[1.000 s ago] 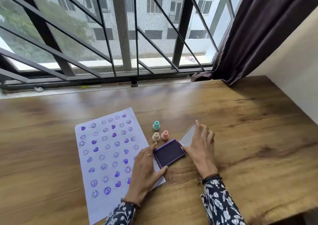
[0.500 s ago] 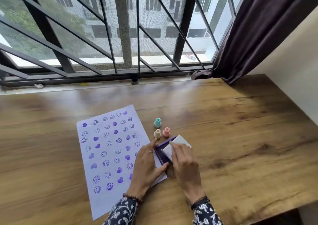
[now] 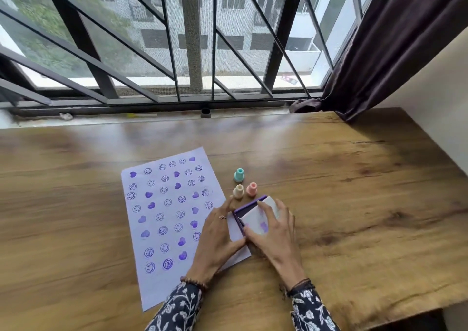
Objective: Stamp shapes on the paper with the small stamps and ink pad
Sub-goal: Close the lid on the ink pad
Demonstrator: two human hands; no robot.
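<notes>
A white paper (image 3: 162, 229) covered with purple smiley and heart prints lies on the wooden table (image 3: 354, 204). Right of it stand three small stamps: teal (image 3: 238, 174), cream (image 3: 238, 191) and pink (image 3: 252, 189). Just below them sits the purple ink pad (image 3: 247, 208). Its pale lid (image 3: 258, 223) is folded almost flat over the pad. My right hand (image 3: 274, 232) presses on the lid. My left hand (image 3: 217, 239) rests on the paper's right edge and holds the pad's left side with thumb and forefinger.
A barred window (image 3: 192, 52) and its sill run along the table's far edge. A dark curtain (image 3: 392, 39) hangs at the back right beside a pale wall (image 3: 435, 82). The table's near right edge (image 3: 405, 313) drops off.
The lid stood open to the right of the pad one second ago. My right hand has swung it leftward over the ink surface, which is now nearly covered. My left hand has stayed put.
</notes>
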